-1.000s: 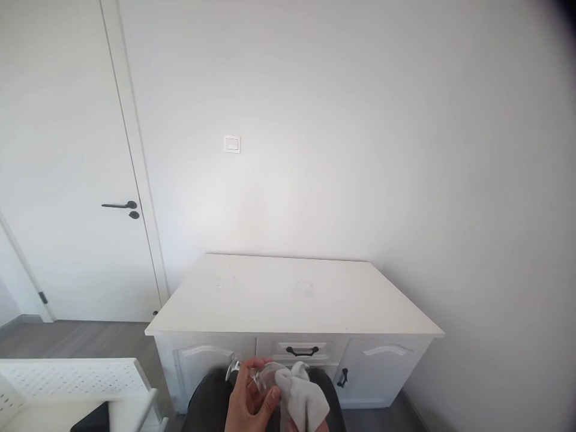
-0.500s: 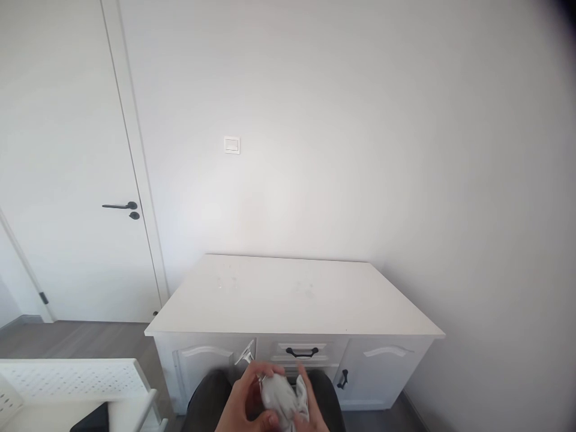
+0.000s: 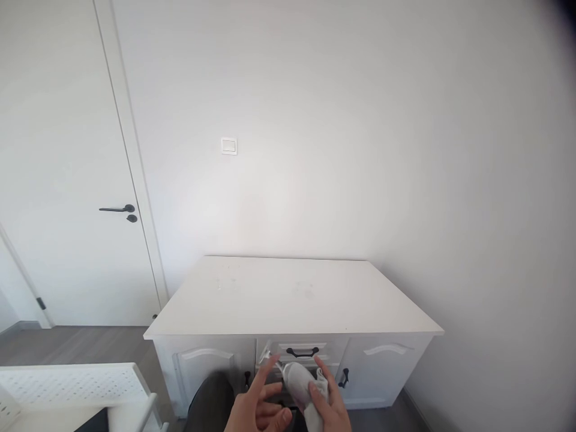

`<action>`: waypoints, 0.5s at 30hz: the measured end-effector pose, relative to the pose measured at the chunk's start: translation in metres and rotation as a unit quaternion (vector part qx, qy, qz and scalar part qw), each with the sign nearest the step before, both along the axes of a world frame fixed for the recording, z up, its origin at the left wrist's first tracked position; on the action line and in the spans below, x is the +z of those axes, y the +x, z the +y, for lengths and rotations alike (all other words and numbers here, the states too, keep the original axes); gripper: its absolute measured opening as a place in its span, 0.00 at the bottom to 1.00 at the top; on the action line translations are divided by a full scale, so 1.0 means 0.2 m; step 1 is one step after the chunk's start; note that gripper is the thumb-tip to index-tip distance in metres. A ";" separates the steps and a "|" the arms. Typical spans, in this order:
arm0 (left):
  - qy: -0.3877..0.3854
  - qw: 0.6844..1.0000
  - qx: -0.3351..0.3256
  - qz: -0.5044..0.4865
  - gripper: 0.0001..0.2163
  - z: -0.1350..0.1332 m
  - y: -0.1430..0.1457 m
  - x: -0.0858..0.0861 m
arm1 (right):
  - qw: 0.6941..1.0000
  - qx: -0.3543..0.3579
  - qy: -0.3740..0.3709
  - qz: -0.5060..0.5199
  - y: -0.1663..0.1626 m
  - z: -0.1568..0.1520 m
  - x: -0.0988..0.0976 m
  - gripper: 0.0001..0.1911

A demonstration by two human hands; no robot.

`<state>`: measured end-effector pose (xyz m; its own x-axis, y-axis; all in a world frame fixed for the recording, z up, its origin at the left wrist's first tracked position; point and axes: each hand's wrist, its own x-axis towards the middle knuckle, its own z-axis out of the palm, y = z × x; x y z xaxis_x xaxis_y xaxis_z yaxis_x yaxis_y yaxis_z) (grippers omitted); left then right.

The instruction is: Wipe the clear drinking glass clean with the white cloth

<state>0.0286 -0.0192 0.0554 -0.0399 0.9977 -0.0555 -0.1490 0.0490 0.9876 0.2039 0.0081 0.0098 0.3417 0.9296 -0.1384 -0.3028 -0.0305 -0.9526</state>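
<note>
Low in the view, my left hand (image 3: pixel 261 405) holds a clear glass (image 3: pixel 268 359); only its rim shows above my fingers. A pale grey cloth (image 3: pixel 297 377) is bunched over the rest of the glass. My right hand (image 3: pixel 332 401) grips this cloth, thumb and fingers pressed into it from the right. Both hands are close together, above my dark trouser legs (image 3: pixel 207 402) and in front of the cabinet's middle drawer (image 3: pixel 302 347).
A white cabinet (image 3: pixel 288 297) with black handles stands against the wall ahead. A white door (image 3: pixel 58 180) with a black lever is at the left, a wall switch (image 3: pixel 228 146) above the cabinet. A white perforated shelf (image 3: pixel 72 384) sits at the lower left. The floor is grey wood.
The cloth went from hanging beside the glass to being wrapped over it. Both hands shifted right and slightly up, and the glass turned in my left hand.
</note>
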 end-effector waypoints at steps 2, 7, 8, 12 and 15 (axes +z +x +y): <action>0.063 0.996 0.035 0.047 0.26 0.00 -0.03 0.03 | 1.000 -0.021 -0.014 -0.013 0.04 0.02 -0.01 0.38; 0.168 0.980 -0.053 0.094 0.23 0.13 -0.10 -0.01 | 0.999 0.036 0.000 -0.026 0.03 0.04 0.04 0.35; 0.152 0.982 -0.055 0.092 0.22 0.16 -0.10 -0.05 | 0.998 0.051 0.001 -0.028 0.02 0.04 0.06 0.36; 0.105 0.987 -0.020 0.119 0.16 0.20 -0.07 -0.22 | 0.995 0.050 -0.003 -0.091 -0.01 0.01 0.12 0.39; 0.042 0.982 -0.104 0.152 0.13 0.13 -0.03 -0.25 | 0.988 0.080 0.013 -0.133 0.03 -0.05 0.15 0.37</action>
<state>0.0221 0.0078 0.0044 0.1639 0.9864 0.0105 0.1574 -0.0367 0.9868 0.2097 -0.0017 0.0405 0.2107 0.9768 -0.0380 -0.0342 -0.0315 -0.9989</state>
